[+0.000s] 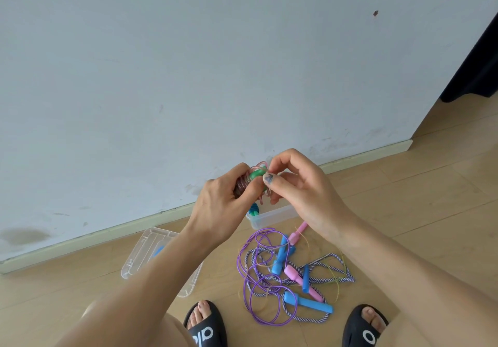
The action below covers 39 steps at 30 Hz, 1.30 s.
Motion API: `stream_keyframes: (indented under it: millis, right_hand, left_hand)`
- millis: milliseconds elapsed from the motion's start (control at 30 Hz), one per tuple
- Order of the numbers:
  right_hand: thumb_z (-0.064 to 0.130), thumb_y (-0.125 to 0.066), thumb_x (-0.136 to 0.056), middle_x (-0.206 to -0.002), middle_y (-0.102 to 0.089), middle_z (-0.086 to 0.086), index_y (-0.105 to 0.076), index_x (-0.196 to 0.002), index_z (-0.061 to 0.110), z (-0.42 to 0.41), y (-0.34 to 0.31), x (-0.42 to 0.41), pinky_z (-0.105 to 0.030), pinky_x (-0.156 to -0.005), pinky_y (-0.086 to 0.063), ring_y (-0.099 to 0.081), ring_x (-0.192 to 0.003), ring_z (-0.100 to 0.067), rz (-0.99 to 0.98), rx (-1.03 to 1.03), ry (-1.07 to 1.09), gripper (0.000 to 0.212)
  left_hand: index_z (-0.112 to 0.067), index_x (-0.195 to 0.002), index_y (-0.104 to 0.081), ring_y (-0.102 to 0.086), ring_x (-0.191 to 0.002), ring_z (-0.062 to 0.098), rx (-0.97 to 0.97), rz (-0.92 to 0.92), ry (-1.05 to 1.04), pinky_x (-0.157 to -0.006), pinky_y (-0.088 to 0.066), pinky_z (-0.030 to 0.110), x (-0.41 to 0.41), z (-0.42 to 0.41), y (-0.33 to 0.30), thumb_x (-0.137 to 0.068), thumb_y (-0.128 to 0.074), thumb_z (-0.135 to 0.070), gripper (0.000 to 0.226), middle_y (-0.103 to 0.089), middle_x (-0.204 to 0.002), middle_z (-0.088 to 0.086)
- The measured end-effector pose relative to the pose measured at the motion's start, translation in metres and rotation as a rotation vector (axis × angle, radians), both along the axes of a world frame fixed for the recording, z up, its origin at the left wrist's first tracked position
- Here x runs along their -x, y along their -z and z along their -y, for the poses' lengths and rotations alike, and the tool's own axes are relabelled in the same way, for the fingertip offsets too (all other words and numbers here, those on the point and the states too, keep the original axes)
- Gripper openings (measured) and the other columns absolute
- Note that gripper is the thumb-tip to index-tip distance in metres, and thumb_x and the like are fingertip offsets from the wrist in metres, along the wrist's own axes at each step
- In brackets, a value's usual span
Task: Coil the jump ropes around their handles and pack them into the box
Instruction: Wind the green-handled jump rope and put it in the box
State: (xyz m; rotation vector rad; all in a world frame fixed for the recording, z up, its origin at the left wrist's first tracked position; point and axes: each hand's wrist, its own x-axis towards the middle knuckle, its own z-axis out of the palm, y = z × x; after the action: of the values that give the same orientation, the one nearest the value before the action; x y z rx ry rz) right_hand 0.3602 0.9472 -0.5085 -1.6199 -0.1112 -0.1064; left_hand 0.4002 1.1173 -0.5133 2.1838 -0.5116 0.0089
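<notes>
Wooden floor (404, 212) by a pale wall: nearest, loose jump ropes (285, 274) lie tangled, uncoiled. Above, left hand (223, 201) grips a mostly wound green-handled rope (256, 175); right hand (299, 187) pinches its end. Beyond, box (272, 216) holds one bundle; several ropes remain.

Green plastic handle (256, 175) wears pink cord; floor pile at lower centre: purple cord (258, 287), blue-white striped braided rope (334, 268), blue and pink handles.

Soft even daylight, no hard shadows, faint shade under the hands, wide-angle bowing at edges, slight softness throughout, no glare
</notes>
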Motion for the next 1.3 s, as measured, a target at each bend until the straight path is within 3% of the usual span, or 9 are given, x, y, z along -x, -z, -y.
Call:
stream_keyframes:
  millis: [133,233,467,533,667,800,933,1100,1300]
  right_hand:
    - [0.013,-0.062,-0.094,-0.085,-0.063,-0.014,-0.056,-0.092,0.016,-0.0011,-0.0005,0.0007,-0.04,-0.075,-0.053,-0.06,-0.07,-0.018,0.003,-0.003,0.005,0.007]
    - [0.017,-0.06,-0.095,-0.085,-0.062,-0.025,-0.052,-0.091,0.017,-0.0033,0.0024,0.0033,-0.045,-0.076,-0.053,-0.061,-0.071,-0.021,0.017,0.027,0.027,0.009]
    - [0.01,-0.056,-0.1,-0.079,-0.067,-0.015,-0.05,-0.093,0.013,-0.0049,0.0025,0.0057,-0.042,-0.078,-0.055,-0.068,-0.071,-0.018,0.014,0.026,0.041,0.01]
    - [0.007,-0.055,-0.1,-0.077,-0.067,-0.012,-0.049,-0.094,0.012,-0.0049,0.0012,0.007,-0.044,-0.079,-0.055,-0.068,-0.071,-0.018,0.007,0.011,0.033,0.009]
    - [0.004,-0.055,-0.099,-0.073,-0.068,-0.008,-0.05,-0.093,0.007,-0.0054,-0.0021,0.0061,-0.052,-0.085,-0.054,-0.065,-0.069,-0.019,-0.067,-0.112,0.026,0.008]
    - [0.002,-0.054,-0.098,-0.071,-0.07,-0.006,-0.051,-0.093,0.004,-0.0066,-0.0012,0.0054,-0.057,-0.091,-0.053,-0.066,-0.07,-0.021,-0.115,-0.191,0.014,0.007]
    - [0.0,-0.054,-0.098,-0.073,-0.068,-0.005,-0.051,-0.091,0.003,-0.0076,-0.0015,0.0044,-0.05,-0.084,-0.056,-0.066,-0.067,-0.022,-0.104,-0.187,0.02,0.008]
    - [0.003,-0.056,-0.098,-0.074,-0.066,-0.006,-0.052,-0.091,0.008,-0.0069,-0.0005,0.0052,-0.037,-0.073,-0.057,-0.066,-0.066,-0.022,-0.047,-0.113,0.041,0.009]
    - [0.006,-0.055,-0.099,-0.082,-0.065,-0.024,-0.052,-0.096,0.011,-0.0056,0.0037,0.0085,-0.023,-0.066,-0.053,-0.067,-0.069,-0.028,0.07,0.083,0.098,0.007]
  left_hand:
    - [-0.017,-0.078,-0.051,-0.049,-0.056,0.022,-0.009,0.011,0.0,-0.055,-0.044,0.038,0.0,-0.0001,0.0009,-0.097,-0.052,-0.047,0.035,-0.059,-0.057,-0.001]
    - [-0.016,-0.08,-0.051,-0.051,-0.058,0.025,-0.008,0.004,0.016,-0.056,-0.048,0.043,0.0028,0.0015,0.0008,-0.095,-0.048,-0.054,0.04,-0.059,-0.059,0.002]
    - [-0.018,-0.081,-0.052,-0.052,-0.059,0.026,0.022,-0.005,0.069,-0.059,-0.047,0.046,0.0011,-0.0003,0.0013,-0.099,-0.049,-0.047,0.034,-0.059,-0.061,0.004]
    - [-0.02,-0.082,-0.052,-0.053,-0.057,0.022,0.021,0.005,0.088,-0.057,-0.046,0.042,0.001,-0.0015,0.0009,-0.095,-0.047,-0.052,0.035,-0.059,-0.06,0.001]
    - [-0.022,-0.085,-0.053,-0.053,-0.054,0.007,0.007,0.025,0.123,-0.053,-0.038,0.017,-0.0002,-0.0033,-0.0008,-0.088,-0.053,-0.055,0.033,-0.061,-0.06,-0.016]
    - [-0.024,-0.082,-0.052,-0.046,-0.052,0.007,-0.036,0.078,0.114,-0.051,-0.032,0.013,-0.0031,-0.0054,-0.0005,-0.09,-0.063,-0.047,0.027,-0.055,-0.058,-0.02]
    - [-0.021,-0.078,-0.052,-0.043,-0.049,0.009,-0.006,0.068,0.068,-0.049,-0.031,0.017,-0.0014,-0.0038,0.0024,-0.093,-0.062,-0.044,0.029,-0.053,-0.054,-0.014]
    - [-0.016,-0.077,-0.052,-0.047,-0.055,0.022,0.031,0.011,0.052,-0.053,-0.043,0.041,-0.0006,-0.001,0.0036,-0.09,-0.053,-0.056,0.042,-0.055,-0.058,0.003]
    - [-0.012,-0.075,-0.049,-0.044,-0.057,0.024,0.05,-0.11,0.099,-0.059,-0.043,0.048,-0.0015,0.0039,0.0016,-0.091,-0.052,-0.055,0.046,-0.053,-0.059,0.008]
